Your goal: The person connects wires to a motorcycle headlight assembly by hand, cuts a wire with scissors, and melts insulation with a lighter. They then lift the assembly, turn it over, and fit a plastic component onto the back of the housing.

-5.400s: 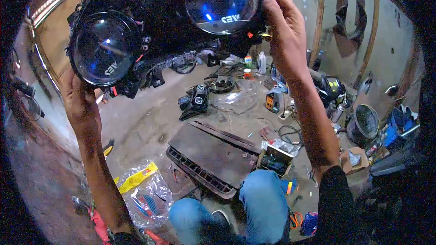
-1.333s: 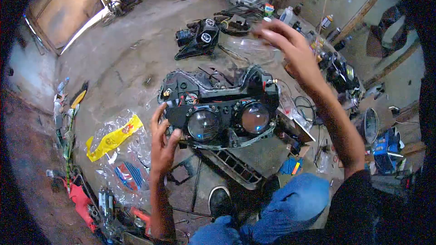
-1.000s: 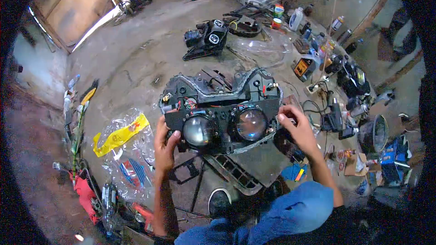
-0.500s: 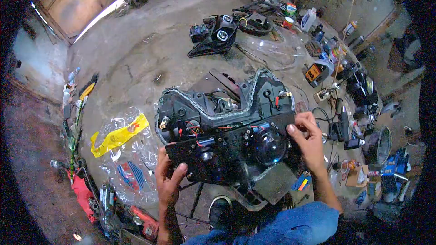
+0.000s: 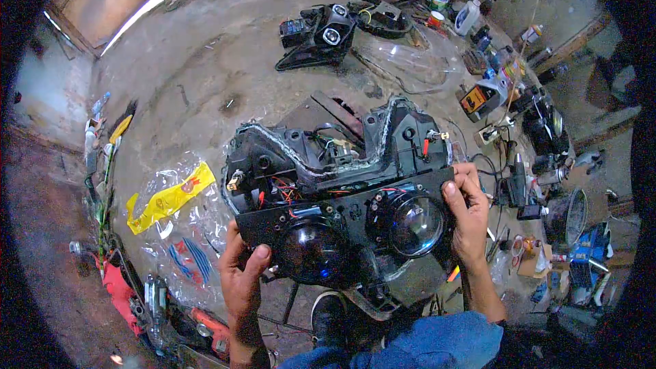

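Note:
My left hand (image 5: 242,270) grips the left end of a black headlight mounting panel (image 5: 355,213), thumb on its front face. At the opposite end, my right hand (image 5: 469,213) clasps the panel with its thumb in front and fingers curled behind. Two round projector lenses (image 5: 417,226) are set in this panel, facing up toward me. Red and orange wires (image 5: 285,187) run along its upper edge. Directly beyond it lies a black headlight housing (image 5: 400,140) with pale sealant along its rim; the panel overlaps its near part in this view.
Yellow plastic packaging (image 5: 174,198) lies on the floor at left. Farther out is another black headlight assembly (image 5: 320,35) beside a clear lens cover (image 5: 417,58). Bottles, a heat gun (image 5: 517,181) and cables crowd the right side. A red tool (image 5: 212,331) is at lower left.
The panel has tilted so that both lenses face me more fully, and both hands still grip its ends. The camera view has shifted slightly.

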Motion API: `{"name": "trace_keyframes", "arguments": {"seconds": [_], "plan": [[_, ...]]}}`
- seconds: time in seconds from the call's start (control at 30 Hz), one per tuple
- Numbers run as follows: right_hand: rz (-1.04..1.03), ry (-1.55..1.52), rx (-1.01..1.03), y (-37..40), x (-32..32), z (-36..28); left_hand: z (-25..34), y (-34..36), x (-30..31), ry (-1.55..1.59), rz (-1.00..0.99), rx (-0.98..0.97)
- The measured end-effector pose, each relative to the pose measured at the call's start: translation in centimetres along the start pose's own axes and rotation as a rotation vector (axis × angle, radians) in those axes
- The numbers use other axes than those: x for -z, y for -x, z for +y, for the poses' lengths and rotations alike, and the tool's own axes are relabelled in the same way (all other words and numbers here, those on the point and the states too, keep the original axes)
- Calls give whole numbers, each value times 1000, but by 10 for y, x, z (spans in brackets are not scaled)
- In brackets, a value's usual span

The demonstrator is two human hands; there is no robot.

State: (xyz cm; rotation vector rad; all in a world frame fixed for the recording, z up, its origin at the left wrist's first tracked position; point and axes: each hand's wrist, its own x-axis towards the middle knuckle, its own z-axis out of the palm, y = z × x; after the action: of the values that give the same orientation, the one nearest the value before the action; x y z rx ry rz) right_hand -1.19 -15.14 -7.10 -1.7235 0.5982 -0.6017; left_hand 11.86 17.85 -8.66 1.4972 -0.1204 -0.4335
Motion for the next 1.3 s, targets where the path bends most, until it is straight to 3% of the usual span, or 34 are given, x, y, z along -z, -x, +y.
{"name": "trace_keyframes", "arguments": {"seconds": [0.27, 0.5, 0.6, 0.73, 0.9, 1.03, 1.13, 1.2, 1.3], "plan": [[-21, 0, 33, -5, 2, 4, 3, 2, -10, 23, 99, 59], [-36, 104, 89, -14, 2, 5, -45, -2, 20, -92, 118, -116], [-119, 113, 55, -14, 12, -2, -31, -6, 8, 14, 64, -102], [-249, -88, 74, -22, 35, 0, -42, -10, 31, -129, 6, -124], [-343, 139, 207, -11, 65, -3, -49, -6, 58, -358, -125, -255], [-345, 188, 196, 4, 51, 2, -49, -7, 54, -508, -7, -276], [-336, -7, 45, 10, 34, 13, -57, -3, 47, -551, 50, -323], [-317, 138, -40, 13, 39, 24, -60, -3, 39, -563, 42, -390], [-290, 62, -127, 18, 37, 18, -42, -8, 24, -407, -119, -437]]}}
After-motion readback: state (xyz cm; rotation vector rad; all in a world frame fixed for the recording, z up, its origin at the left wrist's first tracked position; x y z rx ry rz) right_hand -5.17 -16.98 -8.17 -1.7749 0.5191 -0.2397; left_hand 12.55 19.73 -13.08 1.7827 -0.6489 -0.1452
